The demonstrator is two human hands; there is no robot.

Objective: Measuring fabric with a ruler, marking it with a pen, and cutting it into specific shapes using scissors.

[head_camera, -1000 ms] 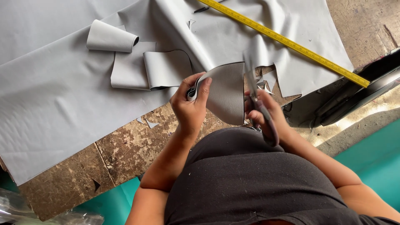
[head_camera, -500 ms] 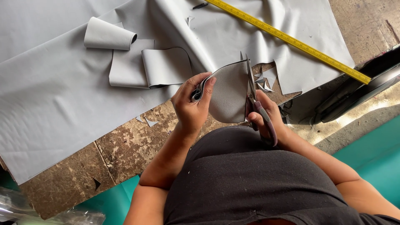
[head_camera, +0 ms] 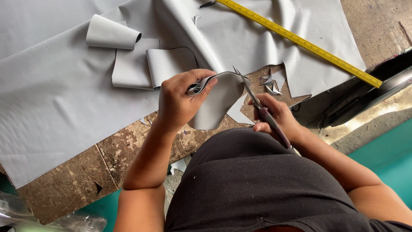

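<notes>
My left hand (head_camera: 180,101) pinches a curved grey fabric piece (head_camera: 216,103) by its upper edge, holding it above the table's near edge. My right hand (head_camera: 277,118) grips a pair of metal scissors (head_camera: 257,105), blades pointing up and left, their tips at the fabric piece's top right edge. Both hands are just in front of my dark shirt.
A large grey fabric sheet (head_camera: 56,94) covers the worn wooden table (head_camera: 77,176). On it lie a rolled grey piece (head_camera: 111,34), cut grey pieces (head_camera: 150,64) and a yellow measuring rule (head_camera: 300,41). Small offcuts (head_camera: 274,83) lie near the scissors. Dark objects sit at the right edge.
The fabric piece has turned in my left hand, and the scissors' tips have moved along its upper edge to the left.
</notes>
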